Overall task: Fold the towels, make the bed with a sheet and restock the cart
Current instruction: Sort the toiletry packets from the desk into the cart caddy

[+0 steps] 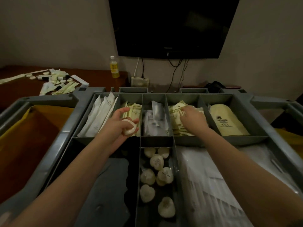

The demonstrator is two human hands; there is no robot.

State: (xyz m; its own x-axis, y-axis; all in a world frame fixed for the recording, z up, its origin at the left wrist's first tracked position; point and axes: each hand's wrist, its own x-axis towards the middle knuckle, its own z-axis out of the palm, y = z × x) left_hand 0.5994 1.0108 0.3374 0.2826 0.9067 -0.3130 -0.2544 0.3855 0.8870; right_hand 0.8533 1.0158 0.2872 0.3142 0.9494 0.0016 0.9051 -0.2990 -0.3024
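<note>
A grey cart tray point(255, 110) with several compartments fills the view below me. My left hand point(118, 124) hovers over the second back compartment and grips a round white wrapped soap point(129, 128). My right hand point(192, 119) reaches into the fourth back compartment, fingers down on a stack of pale yellow sachets point(176, 115); whether it pinches one is hidden. Heart-shaped white soaps point(157, 176) lie in the narrow front-middle compartment. White packets point(100, 113) stand in the back-left compartment.
A brown table point(100, 82) at the back left carries scattered sachets and small soaps point(57, 81) and a yellow drink bottle point(114, 67). A wall-mounted TV point(170, 25) hangs ahead. A yellow bag point(24, 140) hangs at the cart's left. Clear-wrapped items point(213, 177) fill the front-right compartment.
</note>
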